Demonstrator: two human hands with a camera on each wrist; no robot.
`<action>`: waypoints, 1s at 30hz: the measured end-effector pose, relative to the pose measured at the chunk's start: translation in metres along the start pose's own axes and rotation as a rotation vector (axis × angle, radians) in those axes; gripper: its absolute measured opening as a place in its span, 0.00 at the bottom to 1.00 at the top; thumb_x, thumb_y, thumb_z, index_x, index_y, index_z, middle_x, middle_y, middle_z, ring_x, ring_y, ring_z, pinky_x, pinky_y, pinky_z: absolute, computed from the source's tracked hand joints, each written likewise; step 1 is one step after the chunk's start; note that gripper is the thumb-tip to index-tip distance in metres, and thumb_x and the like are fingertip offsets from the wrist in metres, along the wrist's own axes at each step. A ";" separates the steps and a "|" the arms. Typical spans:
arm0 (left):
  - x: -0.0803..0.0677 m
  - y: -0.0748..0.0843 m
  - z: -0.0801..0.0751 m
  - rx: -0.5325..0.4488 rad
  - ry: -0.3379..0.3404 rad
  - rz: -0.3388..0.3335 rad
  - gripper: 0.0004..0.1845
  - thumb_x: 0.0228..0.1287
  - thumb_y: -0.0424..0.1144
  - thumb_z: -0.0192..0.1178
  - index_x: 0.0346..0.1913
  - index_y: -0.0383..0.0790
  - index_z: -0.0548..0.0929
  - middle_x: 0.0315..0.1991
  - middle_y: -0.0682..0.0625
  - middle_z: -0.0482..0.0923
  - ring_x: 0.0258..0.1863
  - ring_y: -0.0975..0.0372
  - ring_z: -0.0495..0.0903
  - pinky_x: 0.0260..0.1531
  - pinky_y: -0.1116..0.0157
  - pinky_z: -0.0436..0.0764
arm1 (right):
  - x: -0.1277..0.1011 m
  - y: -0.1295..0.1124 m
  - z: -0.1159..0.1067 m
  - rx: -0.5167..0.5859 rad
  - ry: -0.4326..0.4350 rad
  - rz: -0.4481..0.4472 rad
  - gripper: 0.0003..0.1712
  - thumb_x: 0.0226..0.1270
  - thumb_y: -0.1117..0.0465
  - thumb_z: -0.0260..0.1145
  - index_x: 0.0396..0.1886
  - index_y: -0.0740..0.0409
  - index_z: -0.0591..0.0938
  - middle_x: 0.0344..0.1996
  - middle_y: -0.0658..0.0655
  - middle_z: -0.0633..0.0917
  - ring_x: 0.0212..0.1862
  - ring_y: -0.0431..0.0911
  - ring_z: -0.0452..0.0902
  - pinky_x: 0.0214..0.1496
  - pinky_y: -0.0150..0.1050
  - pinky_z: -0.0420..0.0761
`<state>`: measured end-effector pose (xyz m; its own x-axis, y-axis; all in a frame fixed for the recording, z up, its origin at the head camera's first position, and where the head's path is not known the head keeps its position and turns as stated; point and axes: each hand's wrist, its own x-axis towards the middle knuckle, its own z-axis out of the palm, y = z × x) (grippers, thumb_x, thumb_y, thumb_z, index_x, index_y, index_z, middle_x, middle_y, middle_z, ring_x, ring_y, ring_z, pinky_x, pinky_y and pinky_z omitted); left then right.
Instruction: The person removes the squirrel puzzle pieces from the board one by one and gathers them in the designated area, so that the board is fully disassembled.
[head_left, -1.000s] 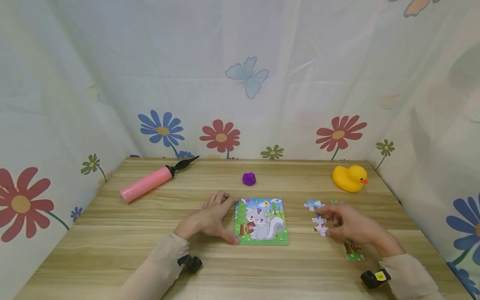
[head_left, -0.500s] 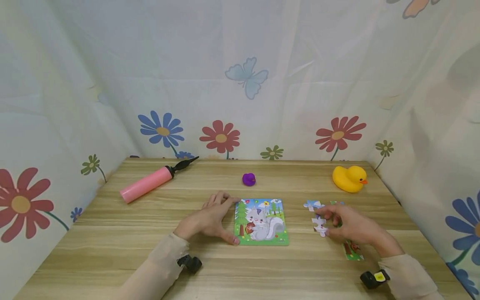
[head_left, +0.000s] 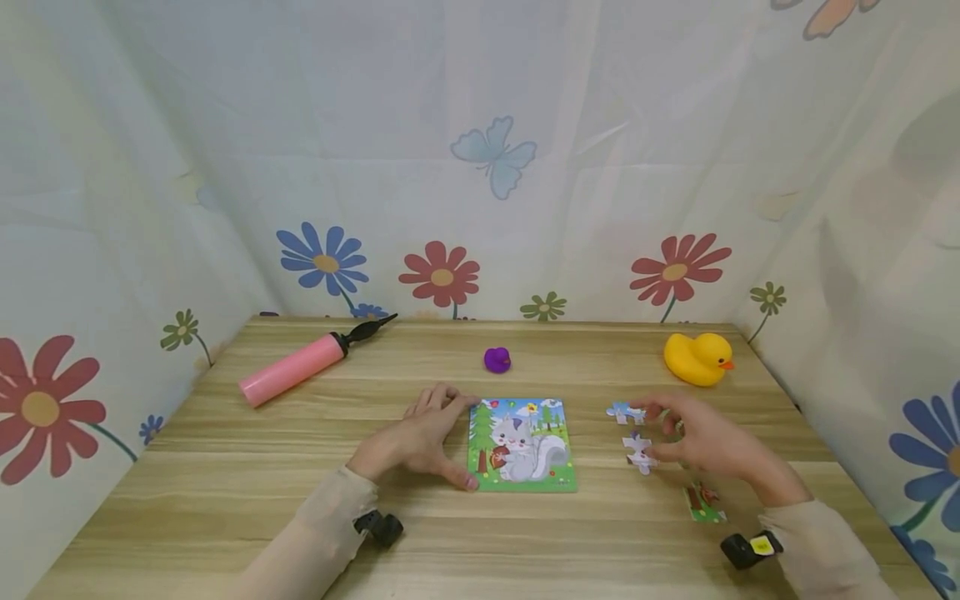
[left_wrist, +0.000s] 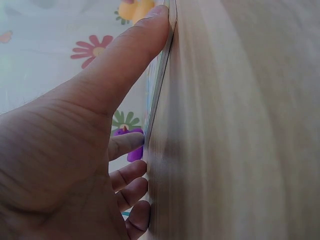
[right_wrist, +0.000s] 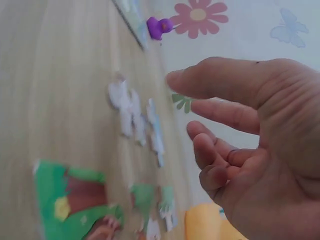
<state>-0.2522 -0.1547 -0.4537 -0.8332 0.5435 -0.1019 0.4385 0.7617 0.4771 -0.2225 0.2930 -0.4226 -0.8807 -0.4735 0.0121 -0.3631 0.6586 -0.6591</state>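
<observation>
In the head view my left hand (head_left: 420,437) lies at the left side of a square squirrel picture board (head_left: 525,446). Its thumb touches the lower left corner and its index finger the upper left one, both fairly straight in the left wrist view. Over the loose jigsaw pieces is my right hand (head_left: 708,442), thumb and fingers apart, holding nothing in the right wrist view. A white-purple piece (head_left: 639,454) and a blue-white piece (head_left: 624,412) lie left of it; a green-brown piece (head_left: 703,502) lies below. My right hand partly hides other pieces.
A small purple duck (head_left: 497,360) stands behind the board, and a larger yellow duck (head_left: 697,360) at the back right. At the back left lies a pink hand pump (head_left: 296,369) with a black nozzle. Flowered curtains surround the wooden table (head_left: 480,546).
My right hand has lifted away from the pieces, its thumb and fingers spreading further apart. The white-purple piece shows more fully. My left hand and the board have hardly moved.
</observation>
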 end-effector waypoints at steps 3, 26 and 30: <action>-0.001 0.000 0.000 -0.001 -0.001 -0.005 0.68 0.46 0.66 0.89 0.87 0.51 0.64 0.81 0.41 0.58 0.76 0.45 0.60 0.78 0.38 0.65 | 0.005 -0.008 -0.001 0.010 0.059 -0.053 0.35 0.71 0.63 0.82 0.74 0.63 0.81 0.54 0.61 0.84 0.45 0.51 0.78 0.39 0.36 0.82; 0.000 0.001 0.001 -0.006 0.004 -0.013 0.69 0.45 0.66 0.89 0.88 0.49 0.63 0.80 0.42 0.58 0.75 0.46 0.60 0.78 0.39 0.66 | 0.047 -0.072 0.036 0.117 0.100 -0.151 0.33 0.72 0.61 0.81 0.74 0.54 0.82 0.55 0.54 0.87 0.48 0.48 0.82 0.46 0.35 0.83; 0.000 0.000 0.001 -0.008 0.003 -0.012 0.69 0.46 0.67 0.89 0.88 0.50 0.63 0.80 0.43 0.58 0.75 0.46 0.59 0.78 0.39 0.65 | 0.053 -0.078 0.045 0.161 0.066 -0.150 0.32 0.72 0.61 0.81 0.73 0.55 0.82 0.54 0.56 0.87 0.47 0.49 0.83 0.44 0.34 0.82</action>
<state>-0.2523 -0.1543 -0.4545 -0.8393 0.5334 -0.1055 0.4258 0.7653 0.4827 -0.2273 0.1902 -0.4046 -0.8403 -0.5163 0.1651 -0.4433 0.4793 -0.7575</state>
